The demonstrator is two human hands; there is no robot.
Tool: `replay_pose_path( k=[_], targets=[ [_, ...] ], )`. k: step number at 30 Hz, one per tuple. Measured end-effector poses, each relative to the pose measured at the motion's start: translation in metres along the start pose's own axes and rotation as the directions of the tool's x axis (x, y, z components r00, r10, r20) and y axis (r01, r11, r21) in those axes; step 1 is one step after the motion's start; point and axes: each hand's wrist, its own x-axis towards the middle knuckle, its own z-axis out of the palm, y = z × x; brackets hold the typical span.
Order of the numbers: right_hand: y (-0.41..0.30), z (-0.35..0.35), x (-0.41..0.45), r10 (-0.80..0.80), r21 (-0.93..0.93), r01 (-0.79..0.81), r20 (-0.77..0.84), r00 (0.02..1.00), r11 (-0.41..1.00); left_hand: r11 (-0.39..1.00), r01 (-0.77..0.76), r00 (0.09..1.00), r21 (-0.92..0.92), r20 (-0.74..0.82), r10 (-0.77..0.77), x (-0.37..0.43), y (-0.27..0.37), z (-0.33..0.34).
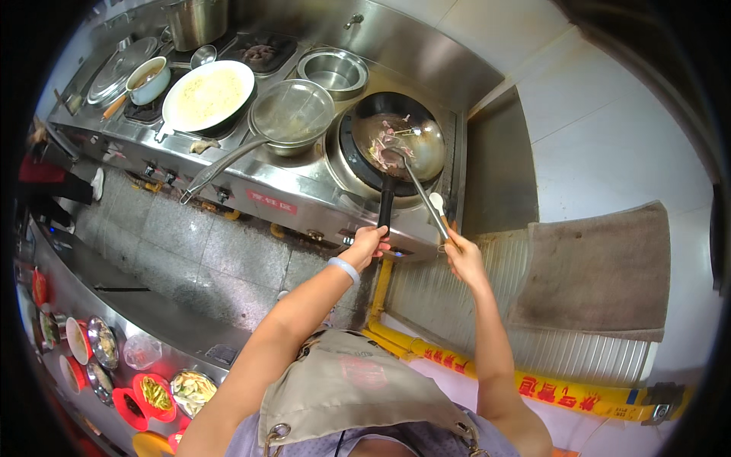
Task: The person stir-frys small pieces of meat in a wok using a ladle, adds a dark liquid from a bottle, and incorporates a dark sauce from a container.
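My left hand [370, 247] is closed around the black handle of a wok [427, 149], which sits over the round burner at the stove's right end. In my right hand [464, 258] is the long metal handle of a ladle [421, 193]; its bowl rests among the food inside the wok. Thin pinkish meat pieces and pale strips [387, 144] lie in the wok. A white spoon [436, 201] is at the stove edge, close to my right hand. Left of the wok, a long-handled strainer [292, 111] rests over a metal pot.
A white pan of pale food [208, 94], a small light-blue saucepan [149, 81] and a steel basin [333, 71] occupy the stove. A yellow pipe [440, 354] runs low before me. Bowls of ingredients [154, 394] line the left counter. Another person's leg [63, 183] shows far left.
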Motion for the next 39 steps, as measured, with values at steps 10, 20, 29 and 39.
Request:
replay_pose_path(
  k=[10,20,29,39],
  targets=[
    [-0.001,0.025,0.084,0.033,0.210,0.000,-0.151,0.988,0.978,0.999,-0.034,0.999,-0.009,0.005,0.034,0.003,-0.004,0.002],
    [-0.021,0.017,0.001,0.066,0.225,-0.097,0.144,0.987,0.970,1.000,-0.013,1.000,-0.028,-0.012,0.012,0.003,-0.003,-0.004],
    [-0.002,0.011,0.074,0.034,0.289,-0.039,0.022,0.999,0.956,1.000,-0.015,0.999,-0.008,-0.047,0.015,-0.008,0.006,0.007],
    [0.039,0.025,0.095,-0.433,-0.334,0.380,-0.100,0.896,0.863,0.998,-0.034,0.999,0.050,-0.029,0.036,0.001,-0.001,0.003]
  ],
)
